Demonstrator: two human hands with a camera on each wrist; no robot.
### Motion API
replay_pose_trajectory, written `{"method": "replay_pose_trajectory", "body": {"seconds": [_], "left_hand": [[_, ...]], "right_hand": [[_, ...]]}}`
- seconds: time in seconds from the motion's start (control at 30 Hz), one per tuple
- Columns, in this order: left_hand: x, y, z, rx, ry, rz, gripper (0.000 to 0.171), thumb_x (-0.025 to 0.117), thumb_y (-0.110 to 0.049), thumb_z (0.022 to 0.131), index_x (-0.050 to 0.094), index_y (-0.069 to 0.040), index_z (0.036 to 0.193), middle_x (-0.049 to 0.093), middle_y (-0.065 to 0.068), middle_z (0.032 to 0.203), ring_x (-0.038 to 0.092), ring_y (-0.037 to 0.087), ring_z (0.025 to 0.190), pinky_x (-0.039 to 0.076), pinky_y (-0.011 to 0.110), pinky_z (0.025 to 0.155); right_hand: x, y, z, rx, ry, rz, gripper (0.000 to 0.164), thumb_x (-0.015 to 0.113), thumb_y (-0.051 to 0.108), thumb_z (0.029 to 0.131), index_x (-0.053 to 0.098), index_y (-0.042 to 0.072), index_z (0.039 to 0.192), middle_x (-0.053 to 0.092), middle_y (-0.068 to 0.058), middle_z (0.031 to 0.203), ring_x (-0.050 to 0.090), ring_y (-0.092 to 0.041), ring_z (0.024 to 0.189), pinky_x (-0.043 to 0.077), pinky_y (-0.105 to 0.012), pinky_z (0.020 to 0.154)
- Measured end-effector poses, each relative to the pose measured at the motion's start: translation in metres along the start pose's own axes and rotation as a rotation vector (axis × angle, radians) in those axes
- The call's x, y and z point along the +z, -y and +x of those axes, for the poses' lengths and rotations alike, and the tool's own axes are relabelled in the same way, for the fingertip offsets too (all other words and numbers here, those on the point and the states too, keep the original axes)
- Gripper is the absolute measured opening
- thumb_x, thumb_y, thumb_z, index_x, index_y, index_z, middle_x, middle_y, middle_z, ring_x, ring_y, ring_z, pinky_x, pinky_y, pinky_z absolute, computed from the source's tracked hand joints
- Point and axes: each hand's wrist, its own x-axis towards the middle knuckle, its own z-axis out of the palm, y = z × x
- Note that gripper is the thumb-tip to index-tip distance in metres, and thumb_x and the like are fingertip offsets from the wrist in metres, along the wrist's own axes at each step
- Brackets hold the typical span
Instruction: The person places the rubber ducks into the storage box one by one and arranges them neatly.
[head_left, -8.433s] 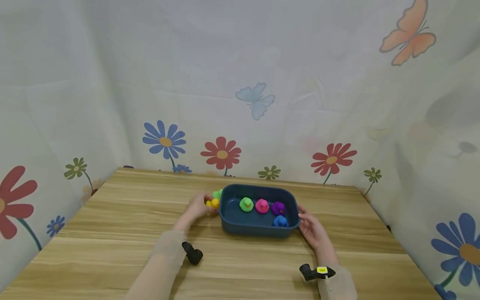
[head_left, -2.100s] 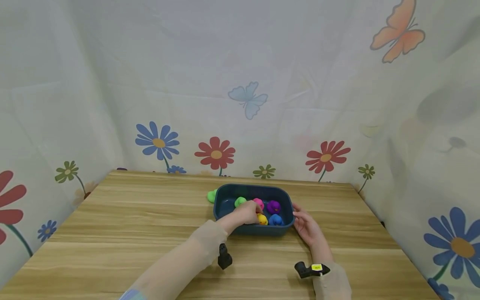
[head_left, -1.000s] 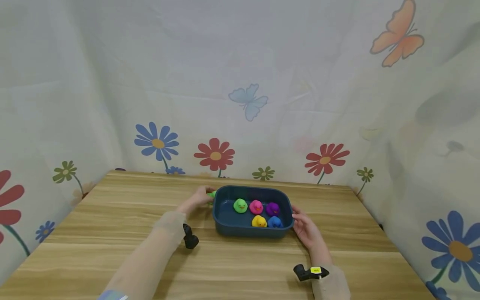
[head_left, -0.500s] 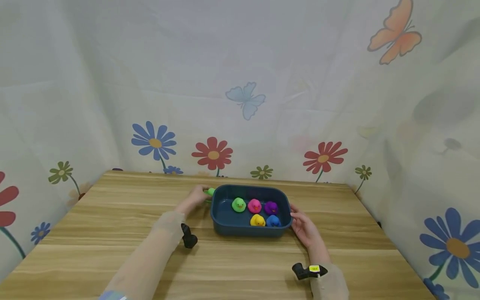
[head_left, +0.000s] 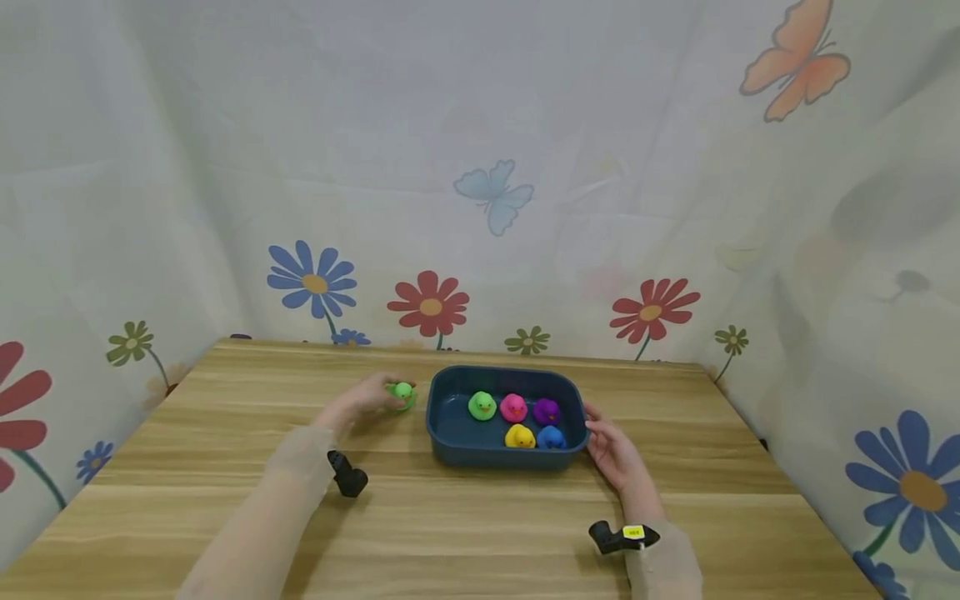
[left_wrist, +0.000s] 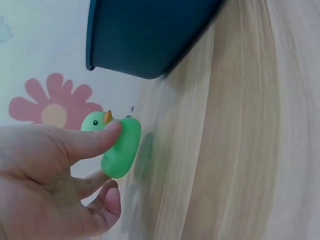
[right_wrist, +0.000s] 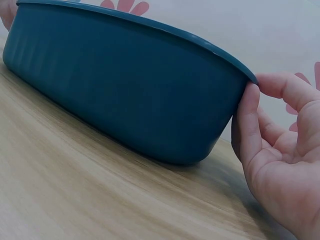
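Note:
My left hand (head_left: 373,392) pinches a green rubber duck (left_wrist: 122,150) between thumb and fingers, left of a dark blue plastic bin (head_left: 487,457). In the left wrist view the duck's head and orange beak stick out past the thumb. At the bin's right end, my right hand (right_wrist: 285,155) holds the rim with thumb and index finger. Inside the bin sit a second green duck (head_left: 482,407), a pink duck (head_left: 513,407), a purple duck (head_left: 546,411), a yellow duck (head_left: 519,437) and a blue duck (head_left: 552,438).
The bin stands on a wood-grain table (head_left: 450,533). Behind the table's back edge hangs a pale cloth (head_left: 375,150) printed with flowers and butterflies.
The yellow duck, earlier by my left hand outside the bin, now sits inside it. My left hand went back out, took the green duck and moved left with it. My right hand stayed.

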Motion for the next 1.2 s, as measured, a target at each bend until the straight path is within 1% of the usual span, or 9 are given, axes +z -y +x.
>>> {"method": "replay_pose_trajectory", "body": {"seconds": [0.13,0.2,0.33,0.4,0.53,0.67,0.77,0.93,1.2], "left_hand": [[-0.002,-0.001,-0.002,-0.018,0.008,0.064,0.046,0.067,0.001,0.087,0.058,0.000,0.133,0.060,0.017,0.117,0.046,0.020,0.086,0.041,0.027,0.074],[-0.002,-0.001,-0.003,-0.024,0.005,0.103,0.045,0.068,0.000,0.087,0.061,-0.003,0.131,0.060,0.017,0.122,0.047,0.023,0.098,0.042,0.031,0.084],[-0.001,0.000,-0.007,-0.051,0.016,0.132,0.044,0.065,0.001,0.088,0.062,-0.009,0.131,0.058,0.016,0.126,0.045,0.029,0.107,0.039,0.040,0.094],[0.000,0.001,-0.009,-0.062,0.012,0.126,0.047,0.065,0.001,0.088,0.060,-0.010,0.133,0.055,0.017,0.129,0.045,0.029,0.109,0.039,0.040,0.095],[0.001,0.004,-0.012,-0.048,-0.031,0.075,0.060,0.072,0.003,0.081,0.053,-0.003,0.138,0.046,0.027,0.142,0.045,0.038,0.121,0.041,0.045,0.099],[0.002,0.008,-0.012,-0.041,-0.092,-0.005,0.070,0.081,0.004,0.072,0.051,0.004,0.136,0.041,0.032,0.145,0.036,0.048,0.134,0.035,0.054,0.109],[0.005,0.013,-0.008,-0.044,-0.143,-0.036,0.066,0.083,0.004,0.070,0.054,0.007,0.129,0.046,0.032,0.140,0.038,0.048,0.133,0.032,0.056,0.111],[0.010,0.016,-0.007,-0.058,-0.230,-0.026,0.058,0.085,0.001,0.068,0.060,0.006,0.121,0.053,0.030,0.134,0.044,0.047,0.129,0.035,0.056,0.110],[0.016,0.011,-0.011,-0.097,-0.287,0.056,0.051,0.086,-0.008,0.071,0.062,0.003,0.115,0.056,0.029,0.131,0.050,0.044,0.122,0.040,0.053,0.104]], "right_hand": [[-0.003,0.000,0.001,-0.004,0.006,-0.002,0.039,0.026,-0.009,0.098,0.054,0.010,0.117,0.063,0.001,0.107,0.064,-0.006,0.089,0.053,-0.016,0.081],[-0.003,0.000,0.001,-0.002,0.012,0.004,0.040,0.025,-0.009,0.098,0.054,0.010,0.117,0.063,0.001,0.107,0.064,-0.006,0.089,0.053,-0.016,0.080],[-0.004,0.001,0.000,0.003,0.024,0.022,0.040,0.024,-0.009,0.099,0.054,0.010,0.117,0.063,0.001,0.106,0.064,-0.007,0.088,0.053,-0.016,0.080],[-0.003,0.001,-0.001,0.008,0.028,0.035,0.041,0.022,-0.009,0.099,0.054,0.009,0.117,0.063,0.000,0.106,0.064,-0.007,0.087,0.053,-0.016,0.079],[-0.003,0.001,-0.001,0.010,0.036,0.044,0.041,0.022,-0.010,0.099,0.053,0.009,0.118,0.063,0.000,0.107,0.064,-0.008,0.088,0.053,-0.016,0.080],[-0.003,0.001,-0.001,0.008,0.030,0.025,0.040,0.024,-0.009,0.099,0.054,0.010,0.118,0.062,0.001,0.109,0.064,-0.006,0.090,0.053,-0.016,0.081],[-0.003,0.002,0.000,0.007,0.010,0.000,0.039,0.025,-0.008,0.100,0.054,0.011,0.117,0.063,0.002,0.108,0.064,-0.005,0.090,0.053,-0.015,0.082],[-0.001,0.002,-0.001,0.012,0.000,-0.010,0.038,0.026,-0.008,0.100,0.053,0.011,0.118,0.062,0.002,0.108,0.064,-0.006,0.090,0.053,-0.016,0.082],[0.002,0.001,-0.002,0.013,0.005,-0.002,0.038,0.025,-0.009,0.099,0.053,0.010,0.117,0.062,0.001,0.108,0.064,-0.007,0.089,0.053,-0.016,0.081]]}}
